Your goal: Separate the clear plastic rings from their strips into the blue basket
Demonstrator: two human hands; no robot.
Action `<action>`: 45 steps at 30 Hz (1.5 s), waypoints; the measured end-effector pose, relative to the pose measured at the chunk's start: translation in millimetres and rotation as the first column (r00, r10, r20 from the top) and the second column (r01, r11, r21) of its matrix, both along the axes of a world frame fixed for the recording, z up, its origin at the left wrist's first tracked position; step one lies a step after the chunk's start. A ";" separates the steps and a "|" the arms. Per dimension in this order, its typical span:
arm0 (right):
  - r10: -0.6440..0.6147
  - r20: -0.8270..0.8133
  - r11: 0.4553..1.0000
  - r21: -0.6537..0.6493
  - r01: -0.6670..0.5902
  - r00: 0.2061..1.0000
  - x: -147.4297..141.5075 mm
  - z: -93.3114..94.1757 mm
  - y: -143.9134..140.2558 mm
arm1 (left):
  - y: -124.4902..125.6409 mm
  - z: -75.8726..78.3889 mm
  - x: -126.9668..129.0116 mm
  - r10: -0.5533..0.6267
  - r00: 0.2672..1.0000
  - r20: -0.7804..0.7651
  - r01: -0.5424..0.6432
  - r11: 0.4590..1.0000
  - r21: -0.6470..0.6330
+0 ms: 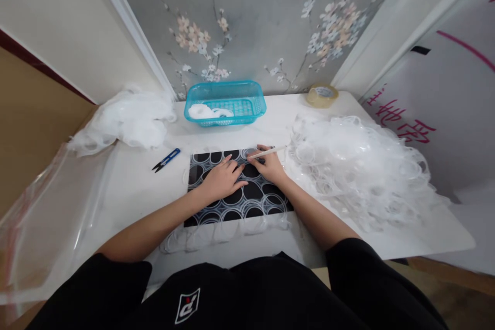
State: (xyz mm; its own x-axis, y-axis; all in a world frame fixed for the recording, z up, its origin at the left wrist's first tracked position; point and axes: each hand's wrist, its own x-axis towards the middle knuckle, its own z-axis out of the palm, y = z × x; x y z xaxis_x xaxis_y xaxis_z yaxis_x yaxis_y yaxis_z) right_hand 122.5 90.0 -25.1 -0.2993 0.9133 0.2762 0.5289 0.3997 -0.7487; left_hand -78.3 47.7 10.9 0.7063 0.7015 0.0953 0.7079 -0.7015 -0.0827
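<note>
A black rectangular sheet (253, 190) lies on the table in front of me. Over it is spread a sheer white material with a pattern of rings (224, 234), which runs past the sheet's near edge. My left hand (222, 180) rests flat on it with the fingers spread. Just to the right, my right hand (271, 167) grips a thin white pen-like stick (274, 150), its tip down by the far edge of the sheet. What kind of tool the stick is, I cannot tell.
Blue thread snips (167, 160) lie left of the sheet. A turquoise basket (251, 113) with white pieces stands behind it. Sheer white ringed material is heaped at right (359, 165) and in a smaller pile at left (131, 118). A tape roll (322, 96) sits at the back.
</note>
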 end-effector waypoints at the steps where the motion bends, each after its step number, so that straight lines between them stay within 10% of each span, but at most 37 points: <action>1: 0.001 0.013 1.000 0.001 -0.001 1.000 -0.4 -0.1 -0.4 | 0.0 -0.1 0.3 0.002 1.000 0.004 -0.002 1.000 -0.002; 24: -0.051 -0.042 0.999 -0.020 0.050 0.998 0.7 -2.4 4.9 | -2.9 -2.4 1.9 0.019 1.000 -0.025 -0.019 1.000 0.019; 32: -0.031 0.269 0.979 0.205 -0.025 0.963 5.1 10.6 6.3 | -3.8 -6.5 -0.9 0.002 0.999 0.052 -0.002 1.000 -0.006; 37: -0.572 0.035 0.781 0.329 0.531 0.820 55.2 35.5 32.7 | -3.7 -6.1 -6.9 -0.015 0.998 0.055 0.015 1.000 -0.010; 45: -0.213 -0.148 0.975 0.030 0.220 0.966 47.3 11.7 -7.9 | 6.0 10.6 24.2 -0.029 0.996 0.080 0.030 0.999 -0.016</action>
